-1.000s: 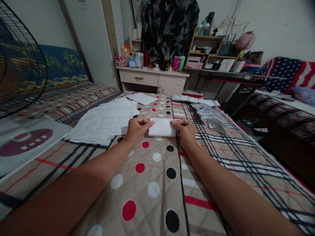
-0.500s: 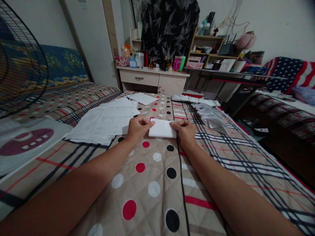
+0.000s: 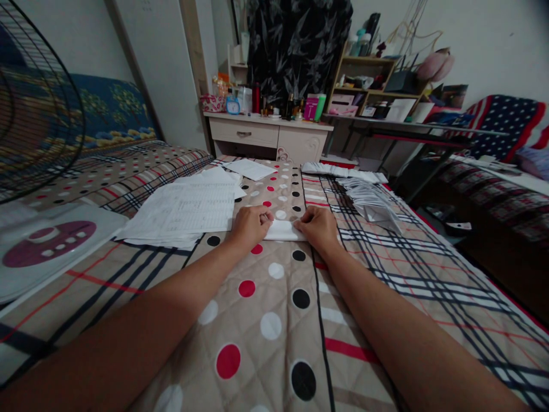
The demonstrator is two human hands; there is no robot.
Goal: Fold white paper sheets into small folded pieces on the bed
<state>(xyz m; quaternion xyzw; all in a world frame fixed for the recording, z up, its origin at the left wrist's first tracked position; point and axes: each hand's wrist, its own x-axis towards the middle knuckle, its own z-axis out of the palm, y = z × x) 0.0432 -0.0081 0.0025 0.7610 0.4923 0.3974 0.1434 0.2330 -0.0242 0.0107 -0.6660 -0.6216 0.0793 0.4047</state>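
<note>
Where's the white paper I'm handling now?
In the head view, the white paper is near the middle, between your left hand and right hand, right of the printed sheets on the bedspread.

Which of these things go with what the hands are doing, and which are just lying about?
Part of the job:
- white paper, held between left hand and right hand
- probably the printed sheets on the left and folded papers on the right

Seemingly just lying about:
- fan
- blue clock
- green tube
- star-patterned cloth
</note>
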